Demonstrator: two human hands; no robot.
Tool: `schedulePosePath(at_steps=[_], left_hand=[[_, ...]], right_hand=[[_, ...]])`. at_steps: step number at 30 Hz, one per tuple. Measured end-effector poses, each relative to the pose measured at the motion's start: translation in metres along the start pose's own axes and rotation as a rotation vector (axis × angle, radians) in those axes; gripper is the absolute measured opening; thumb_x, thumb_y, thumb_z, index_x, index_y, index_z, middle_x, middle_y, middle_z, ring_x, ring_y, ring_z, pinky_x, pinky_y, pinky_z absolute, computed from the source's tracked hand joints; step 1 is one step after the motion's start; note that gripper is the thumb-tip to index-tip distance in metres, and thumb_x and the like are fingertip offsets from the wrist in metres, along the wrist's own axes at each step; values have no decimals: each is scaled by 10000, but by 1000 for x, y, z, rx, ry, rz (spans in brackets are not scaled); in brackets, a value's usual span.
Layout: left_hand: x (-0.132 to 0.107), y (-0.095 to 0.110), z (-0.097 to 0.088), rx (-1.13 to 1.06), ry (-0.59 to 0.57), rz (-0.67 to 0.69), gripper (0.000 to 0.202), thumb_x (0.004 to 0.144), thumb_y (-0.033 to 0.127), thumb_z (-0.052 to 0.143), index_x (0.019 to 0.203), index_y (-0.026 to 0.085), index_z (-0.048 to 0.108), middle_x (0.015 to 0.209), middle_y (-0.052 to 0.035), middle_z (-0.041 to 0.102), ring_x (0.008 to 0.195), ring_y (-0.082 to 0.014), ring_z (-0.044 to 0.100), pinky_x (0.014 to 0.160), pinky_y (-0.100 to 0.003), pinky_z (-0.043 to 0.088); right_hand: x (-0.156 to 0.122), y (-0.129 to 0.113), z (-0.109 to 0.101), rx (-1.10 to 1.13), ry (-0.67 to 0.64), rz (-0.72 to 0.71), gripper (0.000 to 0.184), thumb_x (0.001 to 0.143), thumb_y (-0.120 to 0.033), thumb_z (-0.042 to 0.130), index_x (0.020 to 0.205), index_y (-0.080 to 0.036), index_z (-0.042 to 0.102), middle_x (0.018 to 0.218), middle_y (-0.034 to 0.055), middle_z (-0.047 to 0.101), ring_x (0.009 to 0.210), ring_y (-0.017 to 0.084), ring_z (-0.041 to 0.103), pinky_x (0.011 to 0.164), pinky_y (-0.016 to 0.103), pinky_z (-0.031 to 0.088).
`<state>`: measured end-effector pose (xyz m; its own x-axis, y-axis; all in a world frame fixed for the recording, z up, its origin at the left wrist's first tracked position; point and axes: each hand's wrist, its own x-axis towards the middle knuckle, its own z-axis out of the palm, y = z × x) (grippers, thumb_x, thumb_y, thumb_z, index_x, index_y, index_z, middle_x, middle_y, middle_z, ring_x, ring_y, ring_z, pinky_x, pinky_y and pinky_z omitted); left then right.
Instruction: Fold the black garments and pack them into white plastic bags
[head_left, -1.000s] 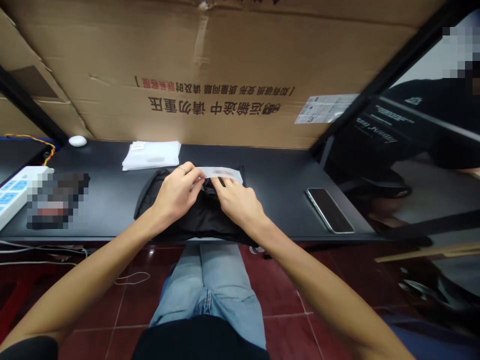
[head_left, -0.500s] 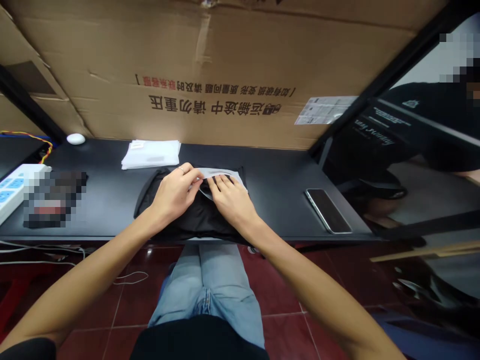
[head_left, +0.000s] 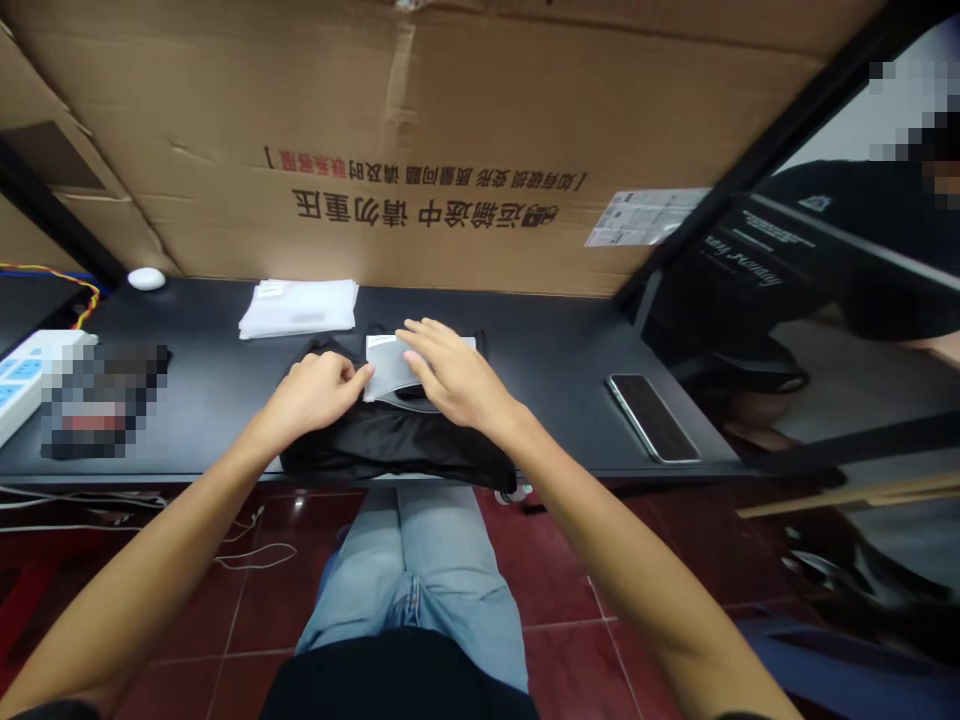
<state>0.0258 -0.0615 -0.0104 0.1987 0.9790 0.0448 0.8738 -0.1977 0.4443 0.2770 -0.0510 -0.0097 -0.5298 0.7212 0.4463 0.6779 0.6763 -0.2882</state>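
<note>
Right grip point(head_left: 459, 376) spread on pale sheet point(head_left: 385, 364); left grip point(head_left: 319, 389) half-open, thumb touching its edge

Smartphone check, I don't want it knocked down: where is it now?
In the head view, the smartphone lies on the right side of the black desk, near its front corner, with the black fabric and right hand to its left.

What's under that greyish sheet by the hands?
Black cloth, showing along the near edge of the greyish sheet. Whatever the sheet and right hand cover can't be seen.
</note>
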Motion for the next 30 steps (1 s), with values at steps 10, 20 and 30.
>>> schedulePosePath(at_steps=[10, 20, 30], left_hand=[[15, -18, 2, -295, -291, 87, 362, 941, 517, 620, 727, 227, 647, 718, -32, 732, 672, -195, 646, 643, -296, 433], [14, -12, 1, -287, -267, 123, 374, 995, 431, 471, 692, 225, 548, 694, -9, 641, 654, -180, 561, 668, -308, 393], [5, -8, 6, -358, -245, 134, 320, 986, 366, 470, 698, 228, 472, 655, 7, 532, 616, -162, 440, 608, -302, 308]], right_hand=[[-9, 15, 43, -29, -271, 40, 607, 1177, -414, 371, 1724, -153, 404, 1819, 179, 338, 1720, 370, 243, 1363, 643, 282], [-9, -10, 31, -63, -38, -285, 331, 1163, -412, 510, 1122, -206, 766, 1132, 115, 803, 1090, 260, 698, 1049, 441, 522], [0, -18, 42, -422, 226, -567, 328, 1127, -167, 546, 828, -216, 672, 855, 36, 711, 814, 206, 560, 884, 407, 496]])
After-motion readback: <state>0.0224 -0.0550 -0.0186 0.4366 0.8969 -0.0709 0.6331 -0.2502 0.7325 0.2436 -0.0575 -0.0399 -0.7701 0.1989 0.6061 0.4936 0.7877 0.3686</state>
